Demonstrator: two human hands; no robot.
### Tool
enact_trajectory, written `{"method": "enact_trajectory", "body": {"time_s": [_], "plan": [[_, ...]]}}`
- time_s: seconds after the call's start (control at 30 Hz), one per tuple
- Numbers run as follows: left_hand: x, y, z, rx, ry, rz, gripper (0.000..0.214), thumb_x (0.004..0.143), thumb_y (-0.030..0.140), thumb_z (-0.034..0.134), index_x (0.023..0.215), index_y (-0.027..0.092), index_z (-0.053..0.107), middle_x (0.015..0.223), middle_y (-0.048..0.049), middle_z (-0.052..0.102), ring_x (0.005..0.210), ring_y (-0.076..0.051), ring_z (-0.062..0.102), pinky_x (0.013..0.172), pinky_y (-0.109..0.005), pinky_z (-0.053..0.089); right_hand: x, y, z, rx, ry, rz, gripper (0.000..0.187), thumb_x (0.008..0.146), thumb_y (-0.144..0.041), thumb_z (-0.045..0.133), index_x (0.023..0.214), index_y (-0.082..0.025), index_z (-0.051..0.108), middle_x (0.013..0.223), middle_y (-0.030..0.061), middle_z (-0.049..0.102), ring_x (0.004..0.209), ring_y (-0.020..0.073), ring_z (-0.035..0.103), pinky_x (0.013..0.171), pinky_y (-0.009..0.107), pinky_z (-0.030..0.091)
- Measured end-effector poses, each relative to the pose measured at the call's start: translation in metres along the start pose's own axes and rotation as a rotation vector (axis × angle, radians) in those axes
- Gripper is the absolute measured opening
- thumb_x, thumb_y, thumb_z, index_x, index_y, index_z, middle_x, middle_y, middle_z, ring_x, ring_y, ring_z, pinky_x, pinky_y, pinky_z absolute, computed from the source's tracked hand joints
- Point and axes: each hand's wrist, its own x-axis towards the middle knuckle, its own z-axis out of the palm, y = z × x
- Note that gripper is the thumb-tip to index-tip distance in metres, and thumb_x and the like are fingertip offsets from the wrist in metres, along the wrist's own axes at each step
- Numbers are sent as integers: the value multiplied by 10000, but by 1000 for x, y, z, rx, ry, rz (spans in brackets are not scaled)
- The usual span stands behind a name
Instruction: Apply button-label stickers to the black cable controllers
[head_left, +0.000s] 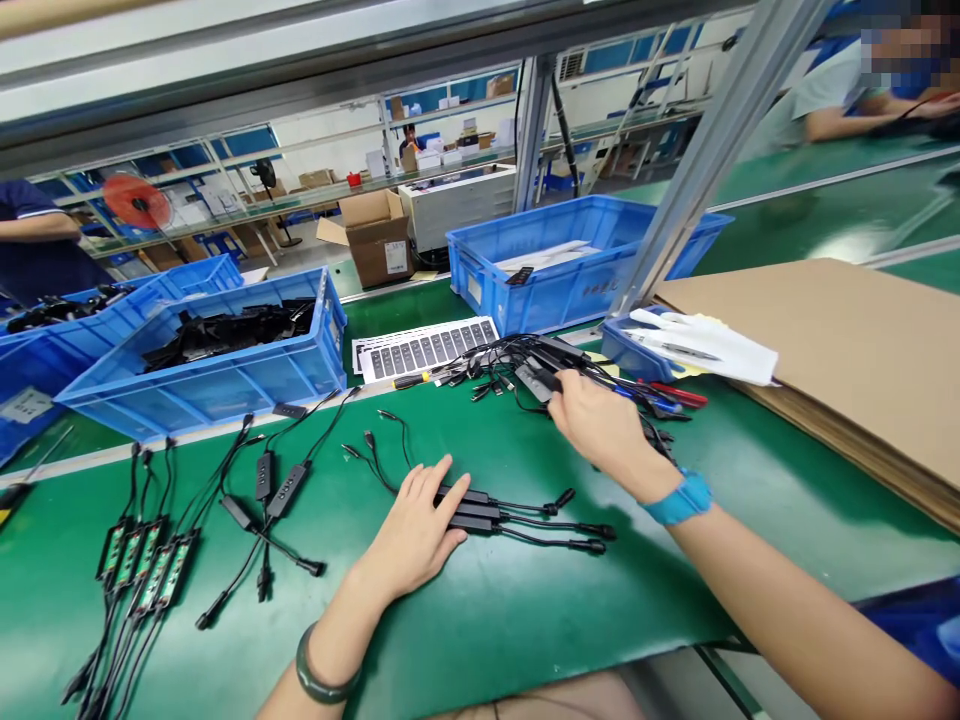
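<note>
Resting palm down, the left hand [420,525] lay with its fingers spread over the near ends of 3 black controllers [474,524], which sat side by side on the green table [540,620]. It was open, touching them from above without closing around them. Their cables ran out both ways, with 3 round connectors pointing right. A dark bangle [327,668] circled that wrist.

Farther forward, the right hand [600,415], with a blue band [679,498] at its wrist, reached into a heap of cabled units [559,352]. Its fingers curled against a dark piece there; whether they gripped it, I could not tell.

Left of the left hand, 3 loose controllers [288,490] lay with crossed cables, and beyond those were 5 opened casings [176,572] showing green circuit boards.

Behind the work stood a blue bin [225,398] of black parts and another blue crate [540,305] holding white sheets. Between them lay label sheets [431,350], with a yellow-and-black screwdriver [411,381] just in front. Flat cardboard [832,350] was stacked at the right, and a co-worker [840,100] sat beyond it at another bench.
</note>
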Motion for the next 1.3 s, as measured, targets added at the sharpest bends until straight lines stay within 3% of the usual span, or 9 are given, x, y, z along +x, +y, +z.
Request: {"method": "enact_trajectory", "body": {"time_s": [0.13, 0.27, 0.47, 0.6, 0.7, 0.83, 1.0, 1.2, 1.3], "plan": [[-1, -1, 5, 34, 24, 20, 745, 940, 238, 506, 1550, 226, 77, 1617, -199, -135, 1486, -389, -34, 1141, -610, 273, -31, -47, 5, 344, -61, -422, 319, 969, -194, 427, 1212, -179, 634, 1056, 140, 682, 932, 239, 642, 787, 335, 508], [-1, 0, 4, 43, -19, 12, 797, 949, 272, 494, 1550, 214, -26, 1625, -219, -2, 1494, -362, 46, 1150, -619, 249, -33, -60, 9, 699, -252, -730, 287, 955, -182, 477, 1115, -228, 710, 1135, 68, 694, 1028, 184, 637, 894, 296, 500], [0, 1, 0, -9, -15, 5, 767, 925, 306, 539, 1537, 170, 97, 1401, -213, 462, 1359, -330, 412, 1146, -632, 262, 31, -2, 11, 245, -10, -65, 267, 933, -219, 474, 1029, -82, 681, 1022, 188, 675, 954, 281, 622, 783, 351, 486], [-1, 1, 2, -50, 1, -8, 715, 919, 276, 544, 1519, 167, 171, 1431, -226, 412, 1425, -345, 318, 1154, -629, 260, 48, 13, 15, 145, 34, 3, 289, 922, -204, 453, 971, -14, 665, 999, 267, 640, 1009, 379, 584, 787, 430, 471], [-2, 1, 4, -38, 0, -2, 729, 910, 257, 562, 1523, 169, 178, 1602, -254, 72, 1490, -389, 56, 1163, -620, 242, 28, 0, 18, 220, 112, -58, 346, 972, -253, 390, 1107, -65, 648, 1061, 221, 649, 954, 324, 621, 771, 415, 498], [-2, 0, 3, -24, 0, 16, 811, 916, 239, 554, 1551, 211, 52, 1593, -192, -228, 1475, -386, -94, 1166, -632, 203, -16, -33, 25, 612, 58, -507, 308, 967, -254, 436, 1099, -198, 709, 1140, 131, 674, 1048, 248, 636, 884, 385, 530], [-1, -1, 1, -22, -79, 9, 796, 935, 320, 530, 1555, 201, 45, 1625, -205, 68, 1496, -335, -3, 1174, -640, 170, -16, -39, 21, 925, -182, -654, 303, 952, -227, 453, 1034, -228, 745, 1048, 78, 714, 985, 194, 670, 890, 338, 532], [-2, 0, 0, -37, -63, -21, 746, 914, 318, 556, 1538, 188, 169, 1606, -203, 192, 1499, -330, 50, 1179, -627, 175, 23, 15, 8, 448, -361, -578, 363, 683, -302, 755, 1024, -182, 718, 1006, 127, 648, 988, 323, 592, 854, 454, 483], [-2, 1, -1, -54, -63, -12, 746, 909, 309, 560, 1535, 196, 170, 1620, -179, 157, 1501, -318, 40, 1185, -617, 167, 22, 25, 4, 372, -446, -568, 205, 760, -237, 670, 961, -193, 672, 949, 105, 668, 937, 308, 614, 807, 426, 472]]}}
